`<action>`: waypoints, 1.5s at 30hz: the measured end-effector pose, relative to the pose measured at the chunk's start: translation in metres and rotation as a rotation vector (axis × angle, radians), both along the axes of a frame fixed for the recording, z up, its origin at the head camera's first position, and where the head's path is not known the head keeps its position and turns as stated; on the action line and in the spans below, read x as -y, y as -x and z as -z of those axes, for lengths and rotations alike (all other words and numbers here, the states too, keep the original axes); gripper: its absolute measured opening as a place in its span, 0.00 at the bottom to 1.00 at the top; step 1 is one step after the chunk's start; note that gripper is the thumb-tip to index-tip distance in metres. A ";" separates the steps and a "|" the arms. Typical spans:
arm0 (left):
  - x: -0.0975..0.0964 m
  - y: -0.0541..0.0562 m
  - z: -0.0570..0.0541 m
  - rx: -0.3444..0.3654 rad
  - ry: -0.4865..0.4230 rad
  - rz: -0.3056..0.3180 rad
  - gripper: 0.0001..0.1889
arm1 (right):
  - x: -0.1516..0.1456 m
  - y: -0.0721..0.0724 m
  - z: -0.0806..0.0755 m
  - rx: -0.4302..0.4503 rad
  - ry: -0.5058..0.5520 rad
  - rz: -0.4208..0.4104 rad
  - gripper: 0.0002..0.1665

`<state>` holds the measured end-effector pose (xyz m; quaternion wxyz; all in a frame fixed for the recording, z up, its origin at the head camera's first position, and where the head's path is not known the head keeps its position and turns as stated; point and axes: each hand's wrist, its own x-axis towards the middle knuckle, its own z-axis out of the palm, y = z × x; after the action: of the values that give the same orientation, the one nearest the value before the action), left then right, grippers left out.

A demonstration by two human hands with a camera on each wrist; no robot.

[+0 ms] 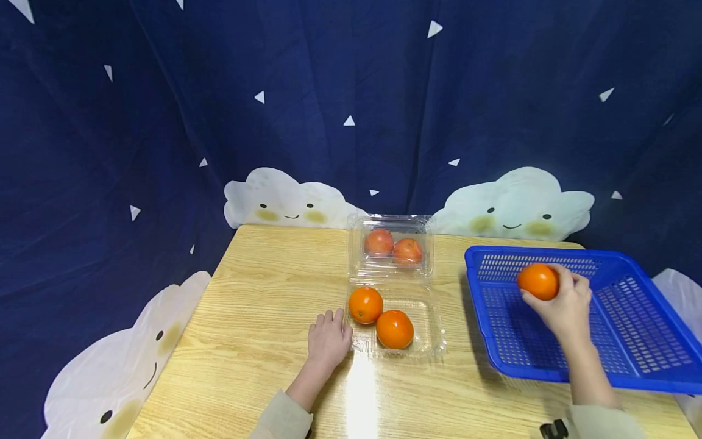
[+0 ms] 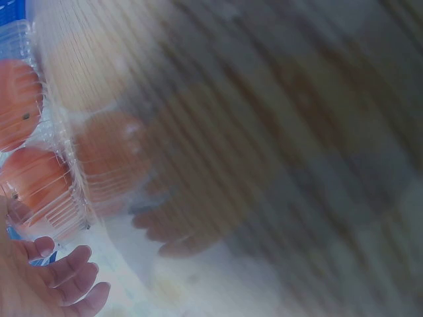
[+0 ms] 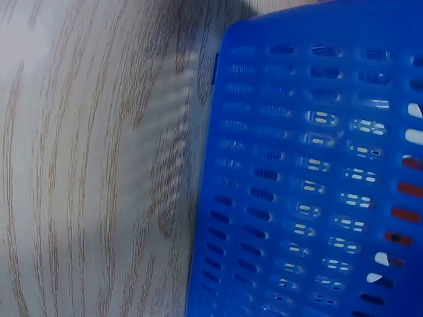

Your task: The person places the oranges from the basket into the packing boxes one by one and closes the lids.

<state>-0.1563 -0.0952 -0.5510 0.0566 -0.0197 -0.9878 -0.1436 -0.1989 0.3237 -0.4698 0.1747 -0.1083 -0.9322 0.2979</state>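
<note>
Over the blue plastic basket (image 1: 496,360), my right hand (image 1: 567,305) grips an orange (image 1: 537,281) between thumb and fingers. My left hand (image 1: 329,338) lies by the left edge of an open clear plastic clamshell box (image 1: 430,317), its fingertips close to the rim. Whether they touch it I cannot tell. Two oranges, one at the left (image 1: 365,305) and one nearer me (image 1: 395,329), sit in the box's near half. Redder round shapes (image 1: 379,242) show in its far half, as fruit or reflections. The right wrist view shows the basket's slotted side (image 3: 277,172), with the hand out of sight.
The wooden table (image 1: 263,286) ends at a dark blue curtain (image 1: 307,110) with white clouds and triangles. The basket reaches past the table's right side. Glossy reflections of the hand and fruit cover much of the left wrist view.
</note>
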 end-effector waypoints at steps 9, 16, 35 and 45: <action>0.000 -0.001 -0.002 0.005 -0.008 0.001 0.15 | 0.010 -0.001 -0.004 -0.097 0.015 -0.023 0.41; 0.000 0.000 -0.003 0.018 -0.004 0.002 0.14 | 0.021 -0.002 -0.011 -0.102 0.026 -0.051 0.42; 0.000 -0.001 -0.004 0.020 0.000 0.002 0.17 | 0.049 -0.004 -0.022 -0.189 0.025 -0.138 0.42; 0.000 -0.002 -0.001 -0.038 -0.015 0.007 0.15 | 0.065 -0.003 -0.024 -0.262 0.024 -0.198 0.42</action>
<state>-0.1547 -0.0952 -0.5498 0.0749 -0.0256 -0.9854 -0.1508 -0.1961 0.2585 -0.4461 0.2635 0.0217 -0.9039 0.3362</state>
